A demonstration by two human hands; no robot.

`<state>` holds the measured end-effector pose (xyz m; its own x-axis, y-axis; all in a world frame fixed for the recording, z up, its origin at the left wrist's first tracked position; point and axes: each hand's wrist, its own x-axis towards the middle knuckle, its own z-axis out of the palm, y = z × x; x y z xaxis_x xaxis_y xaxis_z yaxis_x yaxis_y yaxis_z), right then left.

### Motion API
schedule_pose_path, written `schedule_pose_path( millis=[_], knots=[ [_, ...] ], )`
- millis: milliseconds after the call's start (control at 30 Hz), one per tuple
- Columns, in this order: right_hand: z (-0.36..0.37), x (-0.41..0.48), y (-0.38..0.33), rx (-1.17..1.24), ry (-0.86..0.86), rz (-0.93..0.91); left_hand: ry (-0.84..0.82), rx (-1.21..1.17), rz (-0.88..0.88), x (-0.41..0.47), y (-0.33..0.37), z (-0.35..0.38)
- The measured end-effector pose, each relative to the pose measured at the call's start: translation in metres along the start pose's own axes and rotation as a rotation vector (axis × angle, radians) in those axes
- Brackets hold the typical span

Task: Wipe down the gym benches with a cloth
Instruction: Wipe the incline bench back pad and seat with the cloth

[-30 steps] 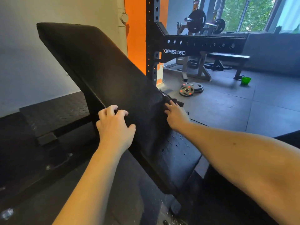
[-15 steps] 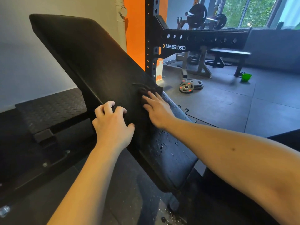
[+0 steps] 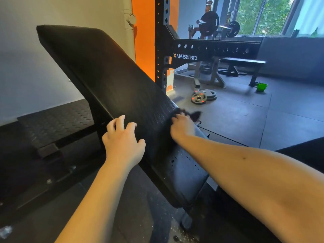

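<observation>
Gym floor (image 3: pixel 245 123) with weight plates (image 3: pixel 203 97) and a green bucket (image 3: pixel 261 87) lies behind the inclined bench (image 3: pixel 108 76). Left hand (image 3: pixel 122 144) grips its left edge with curled fingers (image 3: pixel 121 120); right hand (image 3: pixel 183 128) clutches a dark cloth (image 3: pixel 195 115) against its right edge
</observation>
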<state>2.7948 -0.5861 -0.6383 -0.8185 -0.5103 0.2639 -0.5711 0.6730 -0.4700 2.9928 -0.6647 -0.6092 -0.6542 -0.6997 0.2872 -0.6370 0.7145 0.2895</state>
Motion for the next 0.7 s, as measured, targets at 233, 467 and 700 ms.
schedule_pose_path(
  millis=[233,467,700],
  knots=[
    [0.004,-0.019,0.004,-0.026,-0.019,-0.308,-0.017,0.066,-0.026,0.000,0.009,-0.002],
    [0.003,-0.051,0.086,-0.077,-0.023,0.227,0.000,0.128,0.017,-0.009,0.027,0.002],
    [0.006,-0.038,0.026,0.023,0.034,0.157,-0.017,0.162,0.057,-0.022,0.031,0.008]
  ],
)
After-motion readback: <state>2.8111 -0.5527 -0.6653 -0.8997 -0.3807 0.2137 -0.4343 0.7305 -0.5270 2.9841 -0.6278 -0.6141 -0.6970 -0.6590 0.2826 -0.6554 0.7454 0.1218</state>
